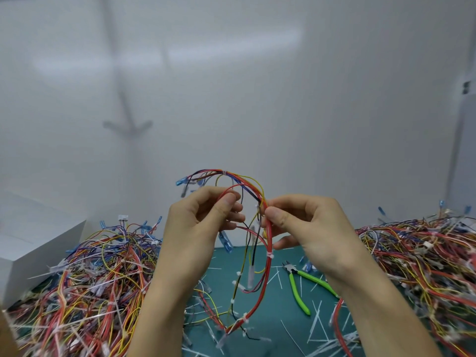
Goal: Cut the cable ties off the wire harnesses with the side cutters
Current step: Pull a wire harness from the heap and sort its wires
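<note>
I hold one wire harness (268, 243) of red, yellow and black wires up in front of me above the green mat. My left hand (198, 222) pinches a red wire loop near its top. My right hand (306, 225) pinches the main red bundle between thumb and fingers. White cable ties (269, 255) sit along the hanging part, which trails down to the mat. The side cutters (298, 284) with bright green handles lie on the mat below my right hand, untouched.
A large tangle of harnesses (85, 284) covers the mat on the left, another pile (422, 266) on the right. Cut tie pieces (316, 323) litter the green mat (273, 328). A white box (33, 248) stands far left; a white wall rises behind.
</note>
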A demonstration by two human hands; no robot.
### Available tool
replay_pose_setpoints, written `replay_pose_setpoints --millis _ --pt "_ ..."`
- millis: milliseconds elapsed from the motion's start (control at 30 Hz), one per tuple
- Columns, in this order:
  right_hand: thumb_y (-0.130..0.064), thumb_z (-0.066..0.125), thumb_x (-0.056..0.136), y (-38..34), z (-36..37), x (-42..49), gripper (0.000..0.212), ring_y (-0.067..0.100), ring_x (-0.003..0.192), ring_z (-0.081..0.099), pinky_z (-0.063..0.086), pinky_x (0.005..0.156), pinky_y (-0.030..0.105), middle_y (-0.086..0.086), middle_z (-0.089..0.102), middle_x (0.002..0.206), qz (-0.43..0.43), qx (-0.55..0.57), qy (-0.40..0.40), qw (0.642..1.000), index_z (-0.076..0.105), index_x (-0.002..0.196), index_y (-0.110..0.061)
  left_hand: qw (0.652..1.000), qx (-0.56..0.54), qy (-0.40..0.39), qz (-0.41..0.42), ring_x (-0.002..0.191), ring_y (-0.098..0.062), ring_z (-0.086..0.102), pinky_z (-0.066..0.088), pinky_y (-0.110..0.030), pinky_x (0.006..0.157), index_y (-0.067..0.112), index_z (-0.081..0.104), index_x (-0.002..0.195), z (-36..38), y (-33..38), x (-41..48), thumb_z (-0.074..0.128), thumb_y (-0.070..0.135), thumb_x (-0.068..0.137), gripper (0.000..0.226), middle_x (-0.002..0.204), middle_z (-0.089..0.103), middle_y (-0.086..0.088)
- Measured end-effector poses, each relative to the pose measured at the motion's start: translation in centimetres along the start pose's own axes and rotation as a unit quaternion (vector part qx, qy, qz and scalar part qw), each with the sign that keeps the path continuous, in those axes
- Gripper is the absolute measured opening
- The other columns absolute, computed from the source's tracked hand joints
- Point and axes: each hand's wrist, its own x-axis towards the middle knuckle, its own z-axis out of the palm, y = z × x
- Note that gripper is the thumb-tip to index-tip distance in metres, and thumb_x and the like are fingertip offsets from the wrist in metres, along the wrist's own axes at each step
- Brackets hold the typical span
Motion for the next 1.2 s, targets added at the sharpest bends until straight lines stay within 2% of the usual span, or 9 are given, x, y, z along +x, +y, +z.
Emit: replay_pose_setpoints --millis 200,367,467,600,700,833,967,1100,1200 --pt "-0.005 0.063 0.093 0.0 -0.6 0.2 0.019 0.012 0.064 0.071 0.055 0.053 0.02 0.005 0.076 0.075 -0.004 0.034 0.059 0.998 0.076 0.084 -0.017 0.999 0.029 0.027 -0.027 0.066 -0.017 0.072 0.054 -0.019 0.056 0.018 0.074 0.088 -1.1 -0.3 0.1 0.067 0.024 0.089 0.009 0.078 0.074 -0.002" --pt "-0.006 0.06 0.095 0.1 -1.0 0.4 0.017 0.013 0.066 0.073 0.056 0.053 0.019 0.006 0.077 0.078 0.005 0.078 0.089 0.993 0.074 0.09 -0.013 0.996 0.042 -0.006 -0.078 0.069 -0.022 0.074 0.057 -0.021 0.058 0.015 0.075 0.084 -1.8 -0.1 0.0 0.049 0.051 0.089 0.044 0.077 0.076 -0.006" --pt "-0.008 0.059 0.096 0.2 -1.2 0.4 0.017 0.014 0.07 0.073 0.055 0.053 0.019 0.005 0.077 0.081 0.013 0.087 0.093 0.992 0.073 0.092 -0.015 0.987 0.086 -0.067 -0.122 0.081 -0.014 0.075 0.056 -0.028 0.07 0.018 0.076 0.09 -2.0 -0.3 0.0 0.03 0.055 0.096 0.06 0.085 0.078 0.001" --pt "-0.008 0.056 0.098 0.4 -1.1 0.6 0.019 0.013 0.069 0.072 0.053 0.053 0.017 0.005 0.077 0.079 0.013 0.1 0.096 0.99 0.073 0.092 -0.014 0.957 0.163 -0.192 -0.14 0.092 0.0 0.07 0.054 -0.03 0.089 0.028 0.072 0.102 -1.7 -0.5 -0.4 0.041 0.041 0.1 0.034 0.096 0.075 0.016" --pt "-0.009 0.054 0.099 0.5 -1.0 0.7 0.018 0.011 0.068 0.071 0.053 0.054 0.016 0.003 0.076 0.077 0.013 0.113 0.101 0.988 0.072 0.095 -0.011 0.935 0.191 -0.266 -0.14 0.091 -0.004 0.071 0.053 -0.028 0.092 0.024 0.072 0.101 -1.5 -0.7 -0.6 0.056 0.033 0.096 0.018 0.094 0.076 0.011" --pt "-0.009 0.053 0.099 0.6 -1.2 0.8 0.018 0.01 0.066 0.07 0.055 0.055 0.017 0.002 0.074 0.074 0.017 0.148 0.109 0.983 0.07 0.094 -0.011 0.941 0.19 -0.251 -0.126 0.085 -0.01 0.073 0.056 -0.024 0.087 0.014 0.073 0.096 -1.8 -0.8 -0.4 0.061 0.016 0.095 0.012 0.087 0.077 0.001" --pt "-0.009 0.052 0.1 0.6 -1.6 0.9 0.019 0.01 0.066 0.07 0.054 0.054 0.017 0.002 0.074 0.074 0.023 0.172 0.104 0.979 0.07 0.093 -0.011 0.96 0.157 -0.201 -0.113 0.077 -0.014 0.073 0.055 -0.018 0.071 0.01 0.073 0.092 -2.2 -0.8 -0.3 0.063 0.01 0.093 0.01 0.082 0.076 -0.004" --pt "-0.009 0.051 0.1 0.7 -1.9 1.0 0.019 0.01 0.068 0.071 0.055 0.055 0.017 0.001 0.074 0.076 0.03 0.179 0.102 0.978 0.07 0.096 -0.011 0.981 0.089 -0.121 -0.126 0.07 -0.02 0.074 0.059 -0.026 0.066 0.009 0.071 0.089 -2.4 -0.9 -0.1 0.069 0.012 0.088 0.004 0.081 0.077 -0.006" --pt "-0.009 0.051 0.1 0.7 -2.0 1.0 0.019 0.008 0.066 0.07 0.055 0.054 0.017 0.001 0.074 0.076 0.03 0.186 0.103 0.977 0.07 0.097 -0.01 0.986 0.041 -0.094 -0.128 0.072 -0.021 0.075 0.061 -0.026 0.066 0.008 0.07 0.091 -2.6 -0.7 -0.2 0.069 0.024 0.081 0.019 0.084 0.077 -0.007"
